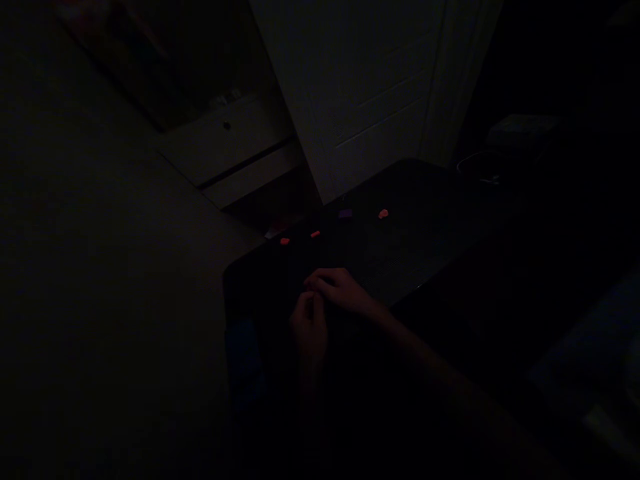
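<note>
The scene is very dark. Both hands meet over a dark table top (430,220). My right hand (340,290) lies with fingers curled, its tips against my left hand (309,327), whose fingers are also closed together. Whatever sits between them is too dark to make out. Beyond the hands, three small red pieces rest on the table: one at the left (285,241), one beside it (315,234), and one farther right (383,214). A small purple piece (345,214) lies between the last two.
A pale panelled door (370,87) stands behind the table. A pale drawer front with a dark knob (227,125) is at the back left. Dim carpet floor (90,267) fills the left. Dark shapes and a cable (480,167) lie at the right.
</note>
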Motion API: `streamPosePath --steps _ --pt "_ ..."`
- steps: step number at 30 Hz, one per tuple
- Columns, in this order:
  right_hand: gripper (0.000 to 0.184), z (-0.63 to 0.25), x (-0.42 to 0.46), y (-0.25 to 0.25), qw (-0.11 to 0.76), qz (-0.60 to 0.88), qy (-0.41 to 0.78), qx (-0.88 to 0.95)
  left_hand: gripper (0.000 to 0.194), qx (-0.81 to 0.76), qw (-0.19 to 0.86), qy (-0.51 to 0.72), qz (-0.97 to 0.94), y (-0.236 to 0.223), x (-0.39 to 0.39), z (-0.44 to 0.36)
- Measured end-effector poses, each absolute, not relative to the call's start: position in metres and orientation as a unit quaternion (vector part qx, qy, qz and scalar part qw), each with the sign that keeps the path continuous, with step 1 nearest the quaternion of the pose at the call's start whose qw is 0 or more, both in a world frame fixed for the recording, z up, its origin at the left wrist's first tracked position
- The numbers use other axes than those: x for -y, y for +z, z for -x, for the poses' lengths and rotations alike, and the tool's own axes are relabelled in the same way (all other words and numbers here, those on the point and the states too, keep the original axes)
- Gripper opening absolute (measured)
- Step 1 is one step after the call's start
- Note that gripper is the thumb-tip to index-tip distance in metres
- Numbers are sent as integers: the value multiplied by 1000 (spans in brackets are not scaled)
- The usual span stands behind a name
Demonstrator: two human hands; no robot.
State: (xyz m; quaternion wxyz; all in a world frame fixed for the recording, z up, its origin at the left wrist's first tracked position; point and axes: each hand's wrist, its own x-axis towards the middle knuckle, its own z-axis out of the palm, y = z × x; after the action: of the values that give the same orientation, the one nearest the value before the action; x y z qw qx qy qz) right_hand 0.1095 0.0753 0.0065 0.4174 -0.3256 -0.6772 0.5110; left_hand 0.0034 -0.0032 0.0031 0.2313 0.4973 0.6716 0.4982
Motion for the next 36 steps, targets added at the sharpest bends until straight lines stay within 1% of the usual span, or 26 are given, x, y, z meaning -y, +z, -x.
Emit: streamPosePath --steps 36 --pt "23 -108 -76 4 417 329 511 676 22 -669 231 504 -495 1 3 -3"
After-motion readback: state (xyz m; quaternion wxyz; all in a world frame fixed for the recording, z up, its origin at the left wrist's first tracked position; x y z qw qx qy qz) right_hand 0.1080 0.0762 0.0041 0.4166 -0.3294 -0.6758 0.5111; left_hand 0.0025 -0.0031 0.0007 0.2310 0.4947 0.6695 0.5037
